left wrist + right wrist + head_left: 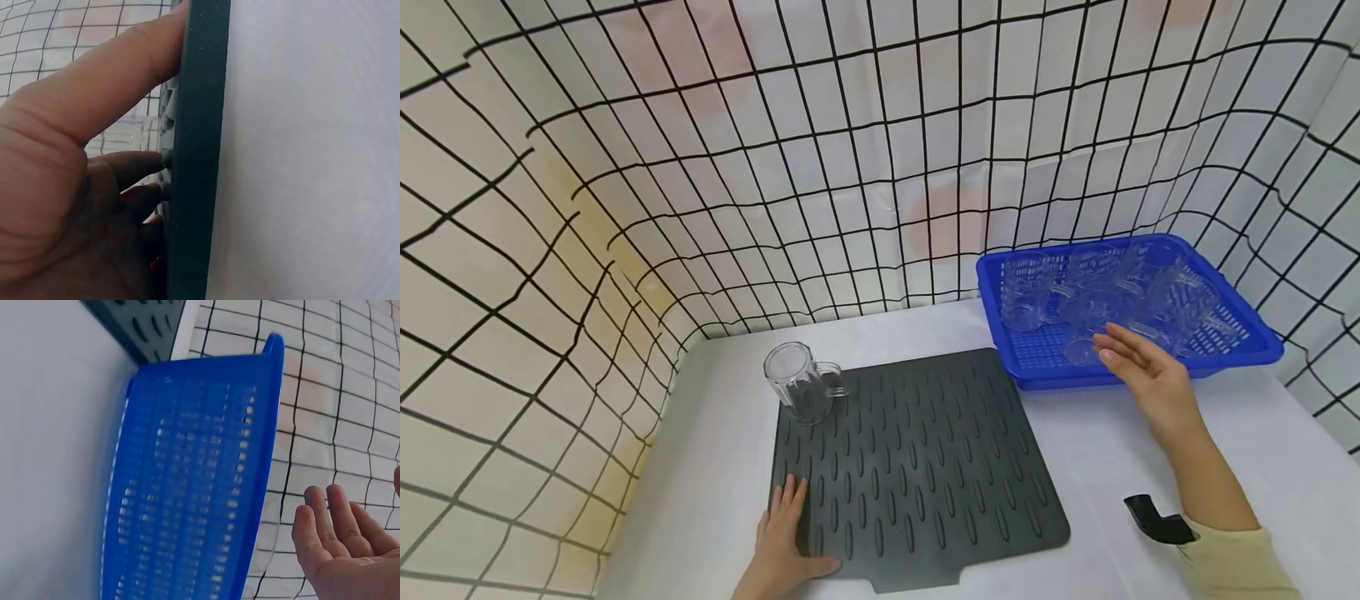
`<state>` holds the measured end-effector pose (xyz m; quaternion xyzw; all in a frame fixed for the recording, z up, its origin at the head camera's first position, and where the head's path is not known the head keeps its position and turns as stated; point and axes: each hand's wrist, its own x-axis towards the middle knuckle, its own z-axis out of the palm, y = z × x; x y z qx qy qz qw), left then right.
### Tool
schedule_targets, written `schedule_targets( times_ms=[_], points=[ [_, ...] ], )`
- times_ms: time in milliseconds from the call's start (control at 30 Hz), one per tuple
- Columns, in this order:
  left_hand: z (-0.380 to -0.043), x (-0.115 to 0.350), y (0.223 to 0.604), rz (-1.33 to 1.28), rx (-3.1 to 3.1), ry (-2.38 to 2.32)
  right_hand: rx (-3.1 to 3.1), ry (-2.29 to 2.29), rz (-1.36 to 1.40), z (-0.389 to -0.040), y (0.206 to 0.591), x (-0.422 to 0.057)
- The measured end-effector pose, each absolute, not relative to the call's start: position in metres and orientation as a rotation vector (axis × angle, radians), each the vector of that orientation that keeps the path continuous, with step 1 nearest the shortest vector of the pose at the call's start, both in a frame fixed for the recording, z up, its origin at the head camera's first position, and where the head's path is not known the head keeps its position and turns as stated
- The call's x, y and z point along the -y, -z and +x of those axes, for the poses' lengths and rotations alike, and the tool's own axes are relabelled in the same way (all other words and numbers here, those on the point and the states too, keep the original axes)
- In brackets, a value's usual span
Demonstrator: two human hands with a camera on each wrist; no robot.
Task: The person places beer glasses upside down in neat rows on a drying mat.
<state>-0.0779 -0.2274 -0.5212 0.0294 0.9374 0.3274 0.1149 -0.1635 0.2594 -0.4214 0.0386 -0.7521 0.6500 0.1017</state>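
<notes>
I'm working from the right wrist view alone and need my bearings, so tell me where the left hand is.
Observer: The left hand rests on the near left corner of the dark mat, as the head view shows it.
Operator: Tell me what stands on that mat.
Observer: One clear glass mug, at the far left corner.
Operator: Now describe what's inside the blue basket.
Observer: Several pieces of clear glassware sit in the blue basket; they overlap too much to count.

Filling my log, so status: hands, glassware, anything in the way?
Left hand on gray mat; right hand empty, at blue basket of glassware. One mug on mat's far left corner. No obstruction visible.
</notes>
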Motion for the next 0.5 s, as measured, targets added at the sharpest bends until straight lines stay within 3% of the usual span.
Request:
schedule_targets(
  times_ms=[500],
  points=[
    [-0.077,0.228,0.524,0.065,-2.755,-0.957,2.358,-1.648,0.023,-0.179,0.425,-0.289]
  ],
)
